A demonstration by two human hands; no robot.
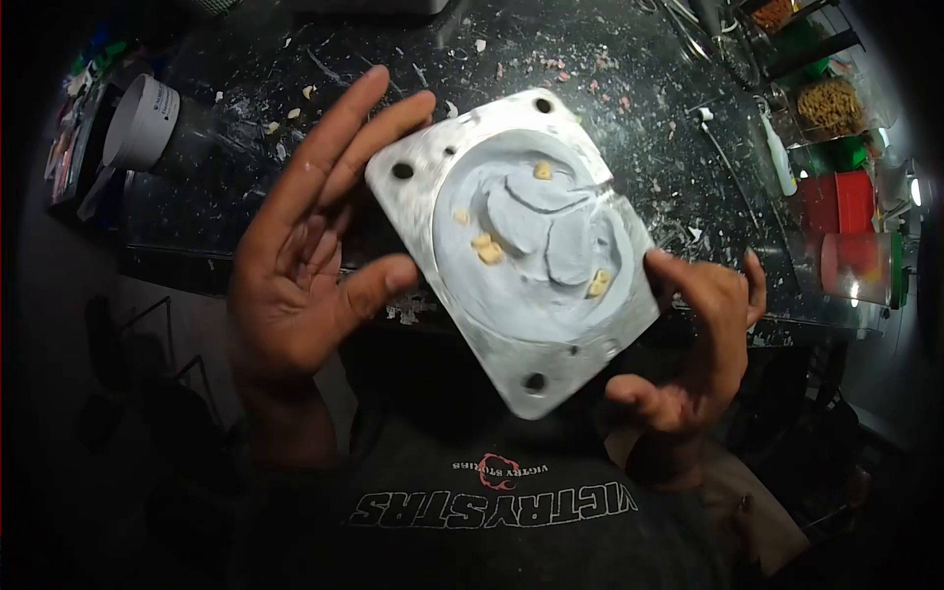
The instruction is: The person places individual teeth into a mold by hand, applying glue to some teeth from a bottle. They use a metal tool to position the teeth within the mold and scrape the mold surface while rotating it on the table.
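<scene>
A metal dental flask half (526, 393) is tilted in the air between my two hands, above the bench's front edge. Grey-white plaster (521, 305) fills its round cavity, with a raised arch shape in the middle. Several yellowish teeth (487, 249) are set in the plaster. My left hand (275, 285) holds the left side, its thumb at the edge and its long fingers stretched along the upper left corner. At the right corner, my right hand (713, 320) touches the flask with a fingertip, its thumb apart below. Parts of both grips are hidden.
The dark workbench (265, 59) is strewn with white scraps. A white tub (145, 123) stands at left. To the right are a thin metal tool (728, 157), a small white bottle (779, 157), a red container (836, 202) and a clear box of yellowish pieces (831, 106).
</scene>
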